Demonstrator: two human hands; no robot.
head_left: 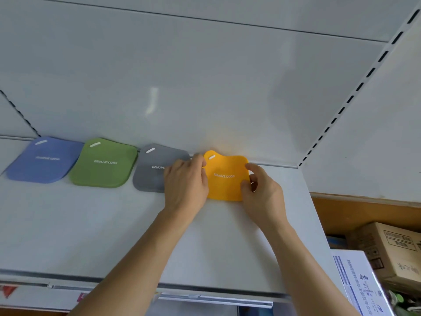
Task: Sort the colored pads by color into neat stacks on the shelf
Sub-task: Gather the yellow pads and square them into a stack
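Both hands at the yellow pad (224, 176), one to each side. Left hand (185, 185) flat against the pad's left edge, fingers together, its palm covering the right part of the grey pad (151, 169). Right hand (262, 190) curled around the pad's right edge — thumb on top near the lower corner, forefinger hooked over the upper corner. Yellow pad thus pressed between the two hands, lying on the white shelf (91, 224) close to the back panel (182, 76), its top edge bulging upward. Printed in white on it: REMOVE ODOR, with a small white slot near the upper left corner.

To the left, in one row along the back of the shelf — grey pad just beside the yellow, then green pad (103, 163), then blue pad (44, 160), edges nearly touching. Whether single pads or stacks, hard to tell, though the blue and green look thick.

Off to the right, below shelf level, a brown cardboard box (394, 249) and a white carton with blue print (360, 286).
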